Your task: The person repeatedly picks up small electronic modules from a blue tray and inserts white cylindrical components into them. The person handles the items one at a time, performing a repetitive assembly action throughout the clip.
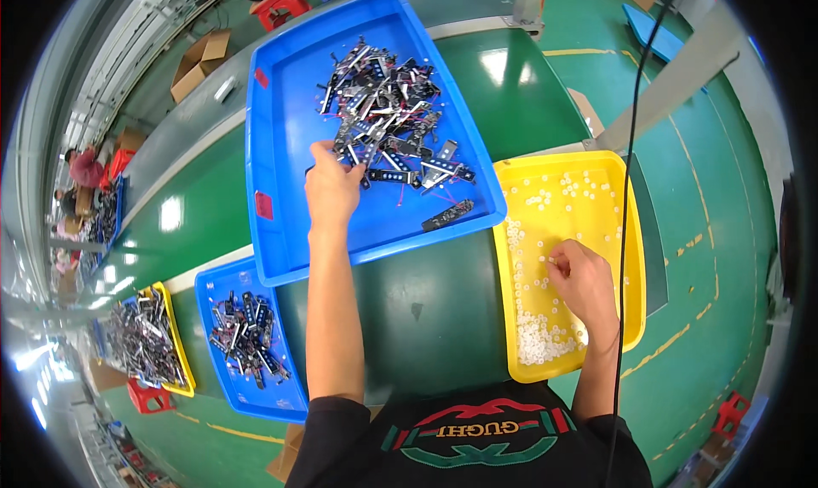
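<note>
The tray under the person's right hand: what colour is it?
Yellow tray, holding small white parts; seen clearly in the head view.

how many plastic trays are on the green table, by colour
Blue plastic trays: 2, the large one that the left hand reaches into, with dark strip parts, and a smaller one lower left.
Yellow plastic trays: 2, one with small white pieces under the right hand, one at far left.
Total: 4
</note>
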`<state>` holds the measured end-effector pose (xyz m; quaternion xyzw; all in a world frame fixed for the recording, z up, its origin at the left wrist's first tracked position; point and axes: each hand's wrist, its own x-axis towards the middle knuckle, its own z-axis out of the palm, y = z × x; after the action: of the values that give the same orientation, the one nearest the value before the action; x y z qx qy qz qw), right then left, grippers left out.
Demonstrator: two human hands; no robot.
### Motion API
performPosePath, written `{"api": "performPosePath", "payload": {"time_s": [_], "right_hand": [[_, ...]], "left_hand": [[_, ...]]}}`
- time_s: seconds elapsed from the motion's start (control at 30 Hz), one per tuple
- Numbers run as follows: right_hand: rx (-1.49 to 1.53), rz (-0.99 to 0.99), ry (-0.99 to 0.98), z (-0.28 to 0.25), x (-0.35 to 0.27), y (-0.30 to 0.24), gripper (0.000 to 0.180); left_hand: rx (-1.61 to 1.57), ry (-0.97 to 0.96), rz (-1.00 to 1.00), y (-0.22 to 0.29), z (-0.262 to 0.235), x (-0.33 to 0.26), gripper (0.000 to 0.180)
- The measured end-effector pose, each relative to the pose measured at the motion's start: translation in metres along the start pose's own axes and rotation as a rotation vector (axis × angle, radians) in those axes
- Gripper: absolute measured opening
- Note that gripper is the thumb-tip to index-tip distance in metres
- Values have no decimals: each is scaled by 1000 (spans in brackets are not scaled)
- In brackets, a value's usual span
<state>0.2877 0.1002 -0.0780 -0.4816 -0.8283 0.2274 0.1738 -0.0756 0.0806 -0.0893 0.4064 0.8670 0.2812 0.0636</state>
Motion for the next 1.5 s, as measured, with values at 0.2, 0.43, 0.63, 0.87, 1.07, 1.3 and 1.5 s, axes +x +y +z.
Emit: {"api": "performPosePath", "payload": {"time_s": [0.2, 0.43, 0.63, 0.87, 1.07, 1.3, 1.5], "right_hand": [[40, 8, 47, -3, -6, 2, 14], [172, 0, 96, -17, -9, -13, 15], [573, -199, 73, -20, 3, -48, 20], [969, -274, 33, -28, 14, -92, 19], [1121, -312, 91, -25, 20, -101, 20], [1393, -163, 36, -18, 13, -107, 16], [1549, 125, -186, -25, 13, -116, 13]], "left_hand": [[-480, -108, -218, -8, -8, -3, 67], [-1190, -204, -136, 17, -69, -56, 75], [-1621, -494, -50, 51, -72, -81, 67], [-1421, -532, 9, 86, -62, -97, 61], [-1483, -456, 184, 94, -57, -113, 66], [-1586, -404, 167, 104, -64, -126, 45], [-1500, -213, 306, 105, -58, -130, 36]]}}
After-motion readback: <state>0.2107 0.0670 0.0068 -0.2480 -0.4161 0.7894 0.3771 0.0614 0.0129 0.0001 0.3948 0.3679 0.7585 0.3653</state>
